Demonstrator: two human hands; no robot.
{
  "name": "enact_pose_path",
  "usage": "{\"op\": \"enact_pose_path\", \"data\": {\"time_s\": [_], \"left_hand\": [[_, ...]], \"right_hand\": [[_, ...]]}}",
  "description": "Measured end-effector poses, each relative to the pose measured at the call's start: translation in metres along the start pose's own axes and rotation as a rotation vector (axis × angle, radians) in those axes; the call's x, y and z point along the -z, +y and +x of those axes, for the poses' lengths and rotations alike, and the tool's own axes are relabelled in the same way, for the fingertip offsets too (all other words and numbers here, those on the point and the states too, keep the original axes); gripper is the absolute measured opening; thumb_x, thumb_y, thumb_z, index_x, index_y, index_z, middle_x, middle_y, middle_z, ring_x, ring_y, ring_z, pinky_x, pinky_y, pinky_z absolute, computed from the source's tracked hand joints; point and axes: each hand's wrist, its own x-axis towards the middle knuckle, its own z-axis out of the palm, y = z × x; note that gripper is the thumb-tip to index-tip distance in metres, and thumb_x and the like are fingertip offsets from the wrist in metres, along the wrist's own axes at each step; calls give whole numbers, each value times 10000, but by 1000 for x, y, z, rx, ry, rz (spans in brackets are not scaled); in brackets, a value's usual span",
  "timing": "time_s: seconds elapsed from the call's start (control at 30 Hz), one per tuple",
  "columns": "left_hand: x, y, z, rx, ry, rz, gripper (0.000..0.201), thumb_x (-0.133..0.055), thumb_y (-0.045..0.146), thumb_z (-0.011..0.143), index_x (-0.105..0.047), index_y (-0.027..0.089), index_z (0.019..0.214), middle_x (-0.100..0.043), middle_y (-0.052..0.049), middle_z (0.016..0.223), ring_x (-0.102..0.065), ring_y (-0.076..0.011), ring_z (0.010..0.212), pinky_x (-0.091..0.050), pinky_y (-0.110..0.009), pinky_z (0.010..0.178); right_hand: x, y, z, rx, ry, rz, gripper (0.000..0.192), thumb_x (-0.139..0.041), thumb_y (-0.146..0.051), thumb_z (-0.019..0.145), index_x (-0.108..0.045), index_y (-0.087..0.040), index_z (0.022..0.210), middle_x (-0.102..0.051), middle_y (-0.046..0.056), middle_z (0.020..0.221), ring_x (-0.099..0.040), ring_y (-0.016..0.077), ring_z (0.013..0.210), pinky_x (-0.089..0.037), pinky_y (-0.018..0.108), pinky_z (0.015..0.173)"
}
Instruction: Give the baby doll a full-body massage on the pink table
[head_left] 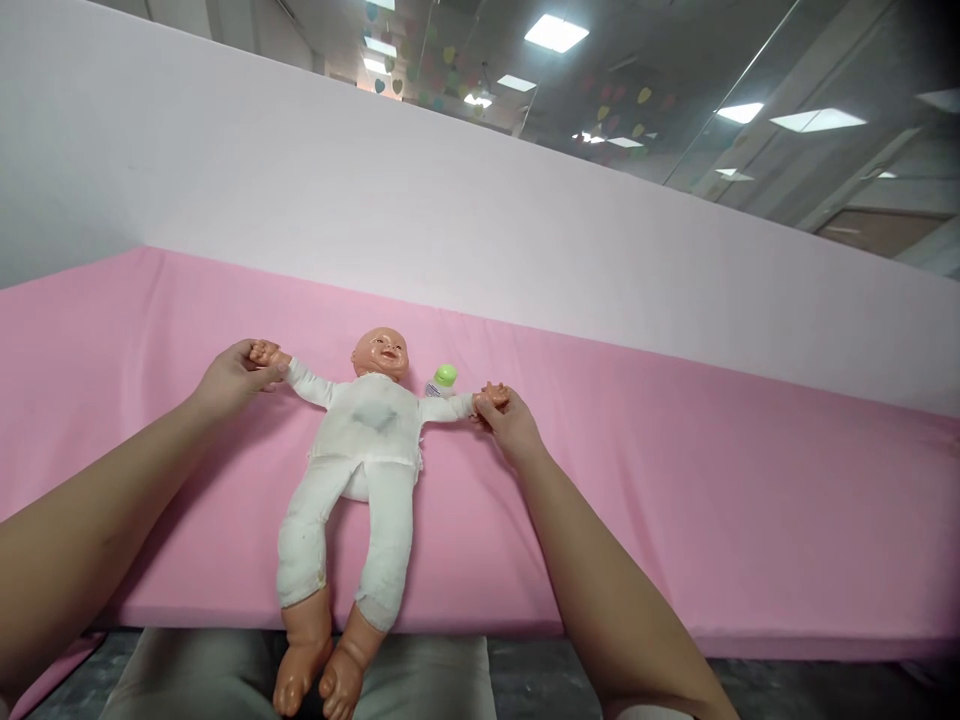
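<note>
Doll [358, 470] of glossy plastic, bald round head, soft white cloth suit with a grey smudge on the chest, lies face up on a smooth pink sheet [675, 500], bare feet past the near edge. Left hand [232, 375] is curled closed around the doll's one tiny hand; right hand [506, 420] pinches the other, arms stretched wide. Small bottle with green cap [442, 378] lies just beside the doll's shoulder. Pale flat wall [450, 200] behind.
</note>
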Motion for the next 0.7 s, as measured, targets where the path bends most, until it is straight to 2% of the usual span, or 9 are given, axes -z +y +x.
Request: {"op": "enact_pose_path", "data": {"time_s": [0.1, 0.13, 0.2, 0.27, 0.33, 0.4, 0.47, 0.6, 0.7], "left_hand": [[-25, 16, -24, -187, -11, 73, 531, -875, 391, 757, -697, 241, 1233, -759, -85, 1125, -715, -274, 1007, -587, -392, 898], [-34, 19, -32, -243, -63, 167, 450, -856, 396, 769, -732, 252, 1177, -765, -80, 1130, -711, -285, 1017, -580, -400, 915], [-50, 23, -44, -364, -270, 374, 325, -817, 394, 785, -796, 280, 1089, -782, -69, 1117, -698, -312, 1053, -556, -425, 971], [-59, 23, -50, -474, -431, 484, 323, -783, 375, 790, -823, 288, 1098, -787, -73, 1139, -681, -331, 1104, -532, -448, 1022], [-62, 22, -51, -528, -475, 515, 362, -763, 375, 794, -822, 281, 1139, -786, -82, 1152, -670, -335, 1124, -520, -461, 1040], [-60, 21, -49, -509, -427, 532, 351, -748, 416, 819, -816, 280, 1135, -787, -82, 1126, -673, -326, 1087, -528, -446, 1008], [-55, 21, -45, -432, -313, 535, 342, -734, 462, 844, -800, 284, 1128, -784, -69, 1103, -679, -305, 1023, -535, -407, 949], [-33, 15, -25, -185, 28, 456, 430, -775, 447, 816, -714, 275, 1206, -766, -49, 1069, -676, -268, 894, -507, -352, 802], [-11, 0, -1, -17, 126, 366, 370, -836, 426, 758, -704, 229, 1041, -714, -47, 877, -635, -253, 800, -432, -315, 677]], "right_hand": [[-26, -16, -20, 287, 76, -184, 535, -818, -484, 853, -603, -254, 1286, -712, 97, 1189, -704, 242, 1002, -615, 391, 871], [-37, -21, -29, 384, 26, -289, 460, -803, -433, 877, -634, -265, 1270, -716, 97, 1199, -701, 253, 1026, -612, 410, 902], [-58, -30, -48, 612, -174, -493, 310, -746, -294, 916, -704, -290, 1224, -726, 82, 1191, -689, 266, 1086, -595, 451, 986], [-75, -33, -62, 796, -290, -661, 356, -675, -191, 940, -722, -305, 1274, -711, 87, 1269, -667, 274, 1148, -577, 484, 1033], [-83, -31, -68, 878, -330, -750, 412, -623, -145, 957, -713, -309, 1325, -690, 91, 1331, -657, 273, 1167, -575, 490, 1034], [-82, -28, -65, 867, -318, -738, 441, -608, -142, 962, -689, -306, 1363, -685, 86, 1349, -655, 272, 1183, -572, 488, 1037], [-73, -26, -57, 771, -249, -647, 468, -635, -186, 954, -648, -305, 1406, -699, 77, 1325, -673, 267, 1147, -586, 467, 999], [-43, -16, -30, 411, 13, -406, 596, -695, -362, 950, -516, -279, 1513, -719, 100, 1284, -706, 237, 944, -595, 389, 828], [-17, -1, -6, 159, 143, -334, 680, -728, -430, 916, -455, -243, 1511, -718, 127, 1306, -714, 252, 1001, -570, 393, 896]]}}
